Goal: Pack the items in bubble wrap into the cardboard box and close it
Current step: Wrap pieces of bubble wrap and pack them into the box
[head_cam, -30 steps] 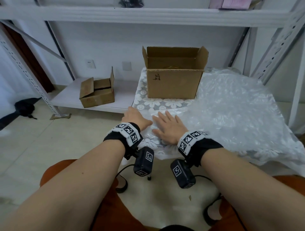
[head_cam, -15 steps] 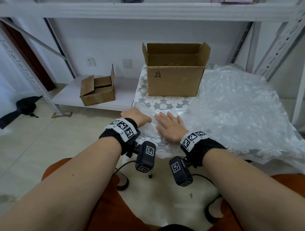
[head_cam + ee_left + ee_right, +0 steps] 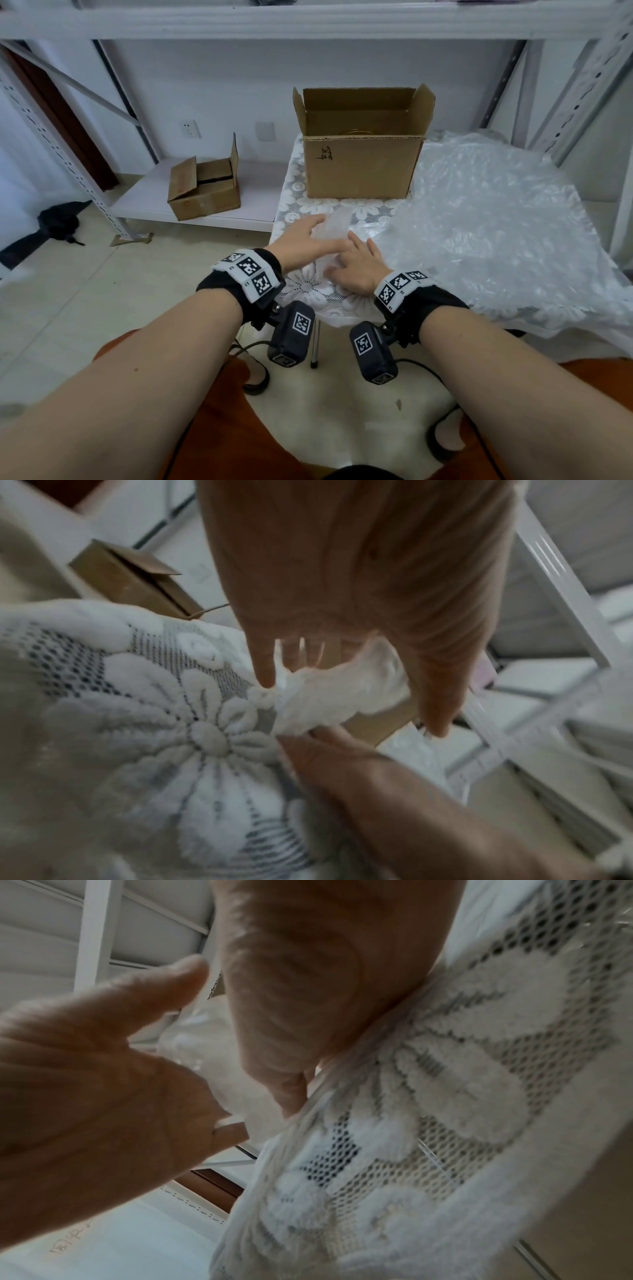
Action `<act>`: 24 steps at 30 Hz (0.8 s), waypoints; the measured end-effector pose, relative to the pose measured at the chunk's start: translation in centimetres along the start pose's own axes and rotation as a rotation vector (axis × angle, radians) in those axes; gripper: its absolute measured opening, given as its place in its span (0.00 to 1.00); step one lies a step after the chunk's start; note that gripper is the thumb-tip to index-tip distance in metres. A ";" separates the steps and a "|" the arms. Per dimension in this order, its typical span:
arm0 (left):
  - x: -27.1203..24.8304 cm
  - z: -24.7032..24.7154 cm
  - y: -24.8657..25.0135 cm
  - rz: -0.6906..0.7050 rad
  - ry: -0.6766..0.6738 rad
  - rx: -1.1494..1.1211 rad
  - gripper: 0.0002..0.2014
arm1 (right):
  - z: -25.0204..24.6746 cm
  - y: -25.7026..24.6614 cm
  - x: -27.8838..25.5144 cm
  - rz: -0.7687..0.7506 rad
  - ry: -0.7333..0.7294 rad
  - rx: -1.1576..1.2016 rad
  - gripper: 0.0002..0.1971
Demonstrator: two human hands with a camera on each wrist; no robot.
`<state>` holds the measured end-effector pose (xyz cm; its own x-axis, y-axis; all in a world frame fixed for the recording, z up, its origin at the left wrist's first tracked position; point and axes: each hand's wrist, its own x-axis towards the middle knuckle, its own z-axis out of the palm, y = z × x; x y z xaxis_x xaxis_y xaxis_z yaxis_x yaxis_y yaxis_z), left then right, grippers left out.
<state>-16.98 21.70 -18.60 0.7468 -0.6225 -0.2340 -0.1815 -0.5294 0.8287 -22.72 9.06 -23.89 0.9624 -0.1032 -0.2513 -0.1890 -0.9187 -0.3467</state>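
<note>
Blurred by motion in both wrist views; cardboard box (image 3: 363, 164) contents mostly hidden behind its front wall.

Lace-covered table (image 3: 301, 291) under cardboard box (image 3: 363, 164) and bubble wrap (image 3: 479, 222).

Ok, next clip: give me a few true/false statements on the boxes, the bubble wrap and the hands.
1. The large cardboard box stands with its flaps open. True.
2. The bubble wrap sheet is inside that box. False: it lies spread over the lace tablecloth.
3. Both the left hand and the right hand are at the sheet's near corner. True.
4. The small cardboard box sits on the tablecloth. False: it sits on the low white shelf.
5. The right hand grips the large box. False: it is at the wrap, apart from the box.
</note>
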 end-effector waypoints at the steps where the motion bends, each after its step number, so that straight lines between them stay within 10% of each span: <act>1: -0.1 0.6 0.0 0.038 -0.038 0.091 0.40 | 0.1 0.1 0.1 -0.004 0.007 -0.002 0.33; 5: 0.5 2.4 -1.0 0.109 -0.058 0.517 0.46 | 0.3 0.5 0.0 -0.025 0.016 -0.051 0.41; 11: 2.1 4.1 -1.8 0.190 -0.018 0.875 0.48 | -1.0 1.1 -0.8 -0.042 0.028 0.177 0.12; 18: 2.8 5.3 -0.4 0.010 -0.119 1.022 0.47 | -3.5 4.1 -3.0 0.118 0.862 0.065 0.13; 24: 3.3 5.4 -1.1 0.101 -0.141 1.088 0.41 | -3.5 6.2 -3.8 0.552 0.614 0.242 0.29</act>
<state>-17.77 17.07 -23.04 0.6299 -0.7148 -0.3040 -0.7558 -0.6542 -0.0276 -26.88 2.38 -21.92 0.6427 -0.7630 0.0682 -0.6300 -0.5771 -0.5197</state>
